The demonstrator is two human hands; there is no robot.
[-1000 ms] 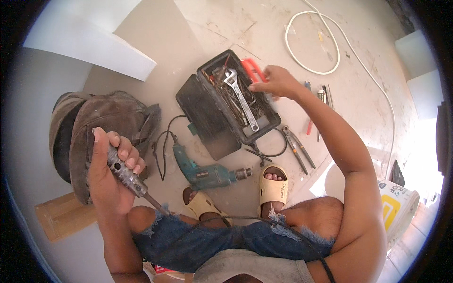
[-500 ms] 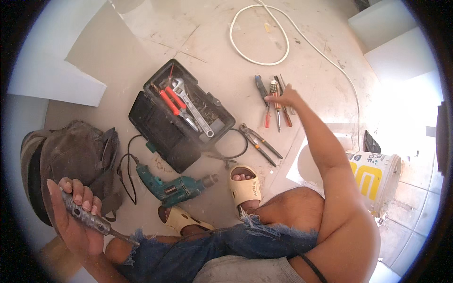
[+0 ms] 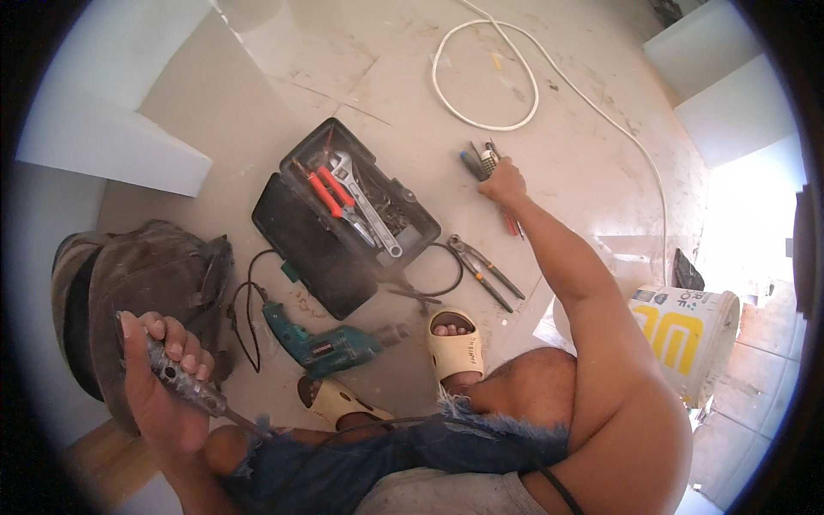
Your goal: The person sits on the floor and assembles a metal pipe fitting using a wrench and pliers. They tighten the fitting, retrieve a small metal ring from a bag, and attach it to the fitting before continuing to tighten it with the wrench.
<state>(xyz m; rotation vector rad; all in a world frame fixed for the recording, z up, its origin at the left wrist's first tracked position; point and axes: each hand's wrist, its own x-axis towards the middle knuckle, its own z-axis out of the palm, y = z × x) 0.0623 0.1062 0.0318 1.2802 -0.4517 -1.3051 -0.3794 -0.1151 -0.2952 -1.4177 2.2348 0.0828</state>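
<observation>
In my left hand [image 3: 176, 378] is a tool with a worn, mottled grey handle [image 3: 190, 388] and a thin metal shaft pointing toward my lap; its tip is hard to make out. My right hand [image 3: 505, 182] reaches out to the floor, fingers closed round a bunch of screwdrivers [image 3: 488, 157]. Their ends stick out above and below the hand, and the middle is hidden. Left of it an open black toolbox [image 3: 300, 236] holds an adjustable wrench [image 3: 367, 206] and red-handled pliers [image 3: 333, 190]. Pincers [image 3: 485, 273] with black and orange handles lie nearer me.
A green power drill [image 3: 330, 348] with its black cord lies before my sandalled feet. At left sits a brown backpack [image 3: 146, 283]. A white bucket [image 3: 687, 339] lies on its side at right. White cable [image 3: 536, 103] loops over the far floor, and white panels [image 3: 112, 146] stand at left.
My right hand has closed round the screwdrivers, which were spread on the floor under its fingers, and gathered them together. The view has shifted slightly; my left hand keeps its tool.
</observation>
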